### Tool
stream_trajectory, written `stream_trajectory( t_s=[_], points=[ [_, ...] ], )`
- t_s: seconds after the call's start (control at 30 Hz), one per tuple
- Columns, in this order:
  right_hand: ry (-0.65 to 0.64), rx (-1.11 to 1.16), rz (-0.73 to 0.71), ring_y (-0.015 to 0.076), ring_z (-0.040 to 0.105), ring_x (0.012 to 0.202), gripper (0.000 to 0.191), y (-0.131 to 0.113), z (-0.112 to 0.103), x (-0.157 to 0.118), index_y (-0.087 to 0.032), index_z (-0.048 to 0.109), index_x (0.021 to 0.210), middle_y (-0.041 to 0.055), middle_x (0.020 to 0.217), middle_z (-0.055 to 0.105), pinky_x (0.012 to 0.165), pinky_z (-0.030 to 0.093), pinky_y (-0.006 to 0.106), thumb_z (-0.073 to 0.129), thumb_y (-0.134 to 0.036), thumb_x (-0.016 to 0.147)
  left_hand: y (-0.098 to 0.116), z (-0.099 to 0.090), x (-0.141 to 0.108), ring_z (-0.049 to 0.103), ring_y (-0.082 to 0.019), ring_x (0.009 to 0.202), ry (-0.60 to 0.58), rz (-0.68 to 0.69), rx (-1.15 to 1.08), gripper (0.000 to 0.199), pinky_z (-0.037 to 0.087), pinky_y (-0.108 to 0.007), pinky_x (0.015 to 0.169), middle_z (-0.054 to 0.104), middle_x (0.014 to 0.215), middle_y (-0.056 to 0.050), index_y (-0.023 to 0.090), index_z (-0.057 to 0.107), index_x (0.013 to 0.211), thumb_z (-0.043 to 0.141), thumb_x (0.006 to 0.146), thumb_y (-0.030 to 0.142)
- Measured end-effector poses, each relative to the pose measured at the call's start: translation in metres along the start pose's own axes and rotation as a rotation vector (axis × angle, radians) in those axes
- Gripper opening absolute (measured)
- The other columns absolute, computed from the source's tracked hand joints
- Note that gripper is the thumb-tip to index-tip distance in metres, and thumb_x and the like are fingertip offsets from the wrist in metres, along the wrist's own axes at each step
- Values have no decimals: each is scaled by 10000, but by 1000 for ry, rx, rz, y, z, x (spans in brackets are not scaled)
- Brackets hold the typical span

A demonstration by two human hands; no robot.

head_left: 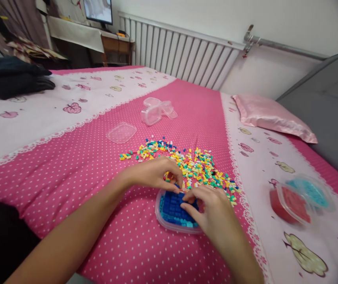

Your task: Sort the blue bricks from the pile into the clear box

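A clear plastic container holds dark blue pieces in rows, with lighter blue ones along its near side. My left hand reaches over its far left edge, fingers curled and thumb tip at the blue pieces. My right hand is over the container's right side, thumb and fingers bent toward the blue pieces. Whether either hand has a small piece between its fingertips is too small to tell. Just beyond both hands spreads a loose pile of small yellow, green, white, red and blue pieces.
A clear lid and several clear containers lie farther back on the pink bedspread. At the right are a container of red pieces and one of light blue pieces. A pink pillow lies beyond them.
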State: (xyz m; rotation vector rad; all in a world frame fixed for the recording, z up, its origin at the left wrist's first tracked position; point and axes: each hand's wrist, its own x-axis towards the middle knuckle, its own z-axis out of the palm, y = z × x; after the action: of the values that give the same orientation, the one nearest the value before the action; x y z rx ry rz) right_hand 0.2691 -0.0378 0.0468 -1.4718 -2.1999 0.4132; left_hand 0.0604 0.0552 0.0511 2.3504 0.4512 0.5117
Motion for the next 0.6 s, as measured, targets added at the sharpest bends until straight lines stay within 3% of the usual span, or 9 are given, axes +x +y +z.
stream_trajectory(
  t_s=[0.27, 0.6],
  points=[
    [-10, 13, -3, 198, 656, 783, 200, -3, 5, 4, -239, 672, 754, -37, 783, 721, 798, 372, 360, 844, -142, 721, 0, 1, 0, 606, -109, 715, 15, 27, -27, 132, 456, -207, 683, 720, 789, -37, 163, 754, 899, 702, 885, 284],
    [-7, 103, -1, 191, 621, 774, 147, -4, 1, 4, -249, 683, 762, -38, 775, 700, 793, 371, 349, 794, -156, 788, 0, 1, 0, 602, -111, 741, 10, 25, 7, 130, 444, -208, 702, 715, 798, -25, 158, 739, 897, 702, 888, 282]
  ],
)
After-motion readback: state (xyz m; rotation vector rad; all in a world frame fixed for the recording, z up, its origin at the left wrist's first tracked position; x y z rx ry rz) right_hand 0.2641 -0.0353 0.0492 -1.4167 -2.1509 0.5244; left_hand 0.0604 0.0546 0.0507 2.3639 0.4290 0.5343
